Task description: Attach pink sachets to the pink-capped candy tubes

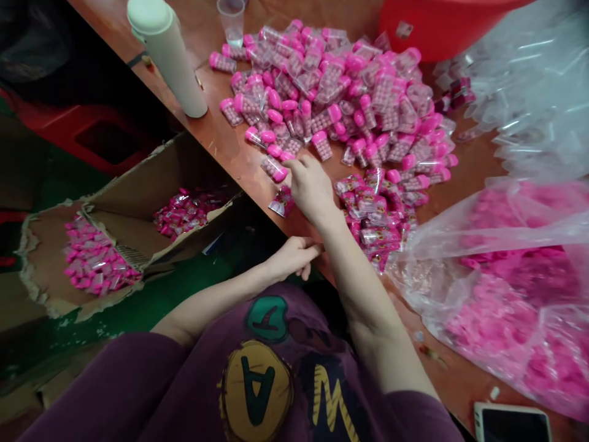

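A large heap of small clear bottles with pink caps (pixel 331 80) covers the table, pink beads inside them. My right hand (pixel 310 184) is at the heap's near edge, its fingertips by a bottle (pixel 274 167) lying on its side; what it holds, if anything, is hidden. A pink printed packet (pixel 281 202) lies just left of that hand. More printed packets (pixel 372 212) are piled to its right. My left hand (pixel 297 256) hovers at the table's front edge, fingers partly curled, and I cannot make out anything in it.
Left of the table, a torn cardboard box (pixel 124 215) holds bottles and packets in two compartments. A pale flask (pixel 172 61) and a plastic cup (pixel 231 24) stand at the back left. Bags of pink pieces (pixel 519 307), a red tub (pixel 432 27) and a device (pixel 513 423) are right.
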### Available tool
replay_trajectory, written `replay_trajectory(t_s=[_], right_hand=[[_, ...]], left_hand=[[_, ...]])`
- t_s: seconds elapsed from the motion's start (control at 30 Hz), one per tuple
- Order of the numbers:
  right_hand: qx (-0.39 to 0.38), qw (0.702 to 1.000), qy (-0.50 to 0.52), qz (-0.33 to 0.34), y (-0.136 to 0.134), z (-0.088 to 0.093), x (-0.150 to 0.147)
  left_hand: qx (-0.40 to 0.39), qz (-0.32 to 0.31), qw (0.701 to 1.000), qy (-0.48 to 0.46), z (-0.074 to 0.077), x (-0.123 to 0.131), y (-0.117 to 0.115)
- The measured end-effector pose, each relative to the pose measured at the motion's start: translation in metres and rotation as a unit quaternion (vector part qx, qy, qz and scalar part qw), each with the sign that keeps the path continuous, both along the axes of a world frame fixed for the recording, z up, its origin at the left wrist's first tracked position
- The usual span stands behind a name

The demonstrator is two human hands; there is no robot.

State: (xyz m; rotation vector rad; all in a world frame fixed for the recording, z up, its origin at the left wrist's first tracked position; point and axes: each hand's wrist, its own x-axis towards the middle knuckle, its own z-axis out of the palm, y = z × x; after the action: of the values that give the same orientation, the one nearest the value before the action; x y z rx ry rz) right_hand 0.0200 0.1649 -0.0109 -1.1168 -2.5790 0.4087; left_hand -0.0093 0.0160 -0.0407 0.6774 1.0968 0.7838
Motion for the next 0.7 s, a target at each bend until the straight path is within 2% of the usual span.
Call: replay_trajectory(t_s=[0.03, 0.07, 0.1, 0.17, 0.23, 0.27, 0.33, 0.43, 0.57, 0.63, 0.7], right_hand=[[-0.001, 0.999, -0.046, 0.02, 0.008, -0.003, -0.015], [-0.003, 0.997, -0.076, 0.031, 0.014, -0.006, -0.028], [-0.004, 0.995, -0.097, 0.034, 0.019, -0.009, -0.038], [-0.01, 0.993, -0.112, 0.043, 0.027, -0.015, -0.048], [-0.017, 0.993, -0.105, 0.052, 0.034, -0.02, -0.044], [-0.022, 0.994, -0.091, 0.052, 0.037, -0.022, -0.038], [-0.041, 0.998, -0.03, 0.027, 0.038, -0.027, -0.019], [-0.117, 0.983, 0.128, -0.056, 0.018, -0.035, 0.014], [-0.23, 0.907, 0.312, -0.163, -0.044, -0.053, 0.04], [-0.246, 0.884, 0.349, -0.19, -0.066, -0.064, 0.047], [-0.215, 0.887, 0.352, -0.21, -0.071, -0.073, 0.056]], left_hand=[[0.051, 0.008, 0.996, 0.077, 0.003, -0.009, -0.006], [0.11, 0.026, 0.979, 0.168, 0.005, -0.019, -0.009], [0.166, 0.047, 0.947, 0.269, 0.006, -0.029, -0.011], [0.243, 0.064, 0.854, 0.456, 0.004, -0.046, -0.01], [0.28, 0.021, 0.768, 0.576, -0.002, -0.058, -0.006], [0.292, -0.012, 0.738, 0.608, -0.006, -0.061, -0.004], [0.31, -0.06, 0.701, 0.639, -0.013, -0.062, -0.002], [0.315, -0.052, 0.691, 0.648, -0.02, -0.058, -0.004], [0.331, -0.017, 0.702, 0.63, -0.027, -0.054, -0.003], [0.341, -0.009, 0.706, 0.621, -0.031, -0.052, 0.0], [0.338, -0.006, 0.709, 0.619, -0.035, -0.047, 0.003]])
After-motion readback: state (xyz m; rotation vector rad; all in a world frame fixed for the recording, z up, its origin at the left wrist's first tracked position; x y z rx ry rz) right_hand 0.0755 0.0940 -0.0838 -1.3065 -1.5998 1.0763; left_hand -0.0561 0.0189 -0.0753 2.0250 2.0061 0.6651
